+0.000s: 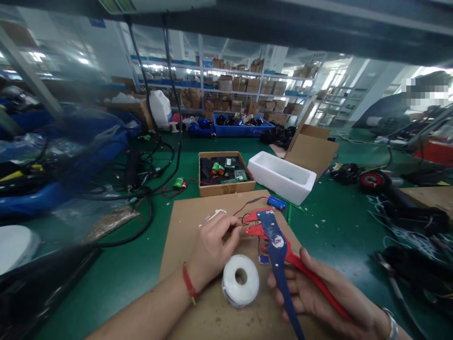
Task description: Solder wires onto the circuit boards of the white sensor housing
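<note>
While left fingers (221, 225) pinch a wire (236, 225), right fingers (286, 288) grip wire strippers (278, 245), cardboard (182, 241) on green bench (116, 293), shelving (230, 73) beyond

Green counter (120, 283) carries an open brown cardboard tray (226, 189) holding green circuit boards (239, 176) on black material. Just right of the tray sits a white rectangular foam box (281, 177), backed by an open brown carton (311, 153). Black cables (179, 127) run along the left side, past a white plastic jug (160, 108). Farther back are a blue plastic crate (230, 133) of mixed parts and grey metal shelving (230, 72) stacked with brown cartons.
</note>
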